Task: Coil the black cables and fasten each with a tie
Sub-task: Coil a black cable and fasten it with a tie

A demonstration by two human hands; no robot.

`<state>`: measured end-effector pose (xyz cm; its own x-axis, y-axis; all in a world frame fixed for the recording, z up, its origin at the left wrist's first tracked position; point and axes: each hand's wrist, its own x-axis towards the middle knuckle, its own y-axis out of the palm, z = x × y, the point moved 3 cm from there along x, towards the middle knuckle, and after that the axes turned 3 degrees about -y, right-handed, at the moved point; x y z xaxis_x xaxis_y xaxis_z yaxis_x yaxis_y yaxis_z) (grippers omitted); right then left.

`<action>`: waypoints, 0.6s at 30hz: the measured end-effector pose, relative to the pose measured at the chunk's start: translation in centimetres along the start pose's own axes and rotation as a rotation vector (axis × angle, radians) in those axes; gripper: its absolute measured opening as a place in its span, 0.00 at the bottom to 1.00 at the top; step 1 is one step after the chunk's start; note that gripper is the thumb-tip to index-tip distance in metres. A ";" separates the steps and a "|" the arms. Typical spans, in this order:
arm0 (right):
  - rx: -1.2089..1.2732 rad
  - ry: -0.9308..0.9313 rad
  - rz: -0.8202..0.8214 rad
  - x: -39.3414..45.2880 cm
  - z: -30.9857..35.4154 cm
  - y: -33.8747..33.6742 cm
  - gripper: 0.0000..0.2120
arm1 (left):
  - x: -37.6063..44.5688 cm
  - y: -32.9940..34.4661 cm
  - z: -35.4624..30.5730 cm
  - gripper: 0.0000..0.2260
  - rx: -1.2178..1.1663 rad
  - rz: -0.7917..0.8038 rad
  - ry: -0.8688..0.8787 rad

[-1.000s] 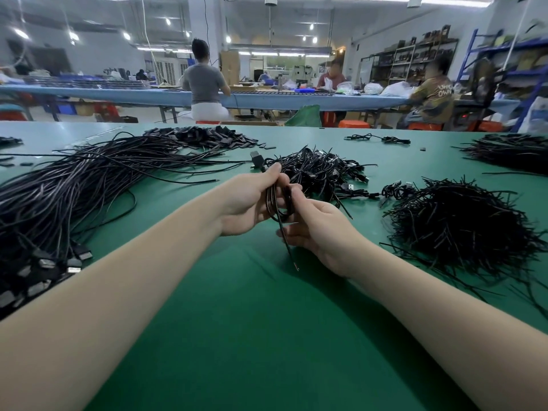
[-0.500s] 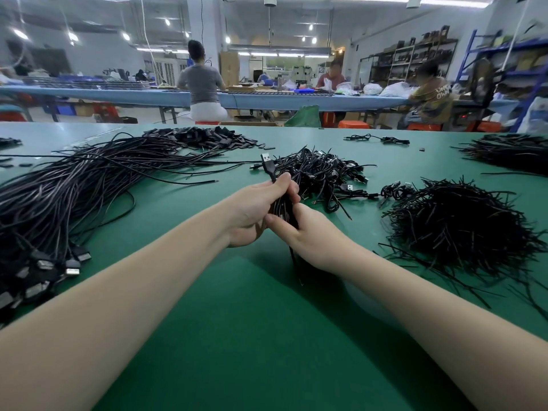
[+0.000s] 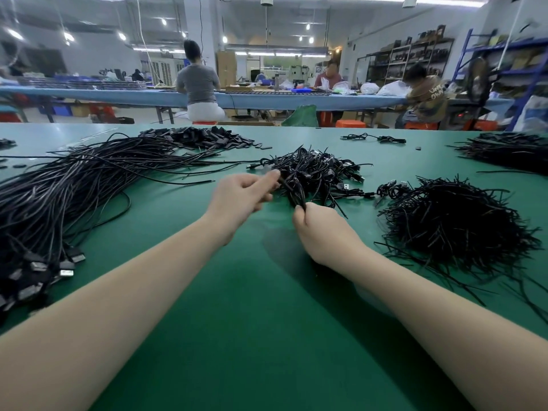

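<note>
A coiled black cable (image 3: pixel 292 192) is stretched between my two hands above the green table (image 3: pixel 237 321). My left hand (image 3: pixel 240 197) pinches its upper end between thumb and fingers, slightly blurred. My right hand (image 3: pixel 317 229) grips the lower end of the coil in a closed fist. Just behind the hands lies a pile of coiled black cables (image 3: pixel 320 170). A thick bundle of loose uncoiled black cables (image 3: pixel 68 191) spreads across the left side. A heap of thin black ties (image 3: pixel 456 223) sits to the right of my right hand.
A pile of small black parts (image 3: pixel 201 137) lies at the back left. Another black heap (image 3: pixel 510 152) sits at the far right, and a single coiled cable (image 3: pixel 373 138) near the far edge. People sit at a blue bench (image 3: pixel 118 96) beyond the table.
My hands have moved apart: the left went up and forward toward the coiled pile, the right dropped lower on the coil. The coil is now pulled long between them.
</note>
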<state>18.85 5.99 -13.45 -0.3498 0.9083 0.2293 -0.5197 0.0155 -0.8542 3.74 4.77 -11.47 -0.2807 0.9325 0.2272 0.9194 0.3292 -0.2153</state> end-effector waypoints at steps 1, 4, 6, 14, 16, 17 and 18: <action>-0.032 0.002 0.027 0.2 -0.2 -0.2 0.17 | 0.0 -0.9 -0.1 0.09 0.182 -0.126 0.172; -0.140 -0.091 0.121 0.3 -0.1 -0.7 0.16 | -0.9 -0.6 0.0 0.27 0.894 -0.017 0.729; -0.168 -0.149 0.199 0.3 0.3 -1.0 0.15 | -1.7 0.6 0.5 0.27 1.170 0.115 0.933; -0.354 -0.369 0.393 0.8 1.9 -3.6 0.18 | -2.6 1.5 -0.4 0.13 1.136 -0.032 1.090; -0.550 -0.437 0.341 1.2 2.3 -4.4 0.19 | -2.6 1.6 -0.6 0.13 1.109 -0.090 1.059; -0.676 -0.471 0.287 1.4 2.5 -4.8 0.18 | -2.7 1.8 -0.7 0.11 1.093 -0.104 1.026; -0.780 -0.499 0.227 1.6 2.6 -5.4 0.17 | -2.7 2.0 -0.8 0.08 1.076 -0.107 0.984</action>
<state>19.06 6.30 -7.28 -0.7642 0.6439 0.0387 0.2048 0.2990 -0.9320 6.57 2.83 -11.78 0.3706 0.5663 0.7362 0.1375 0.7504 -0.6465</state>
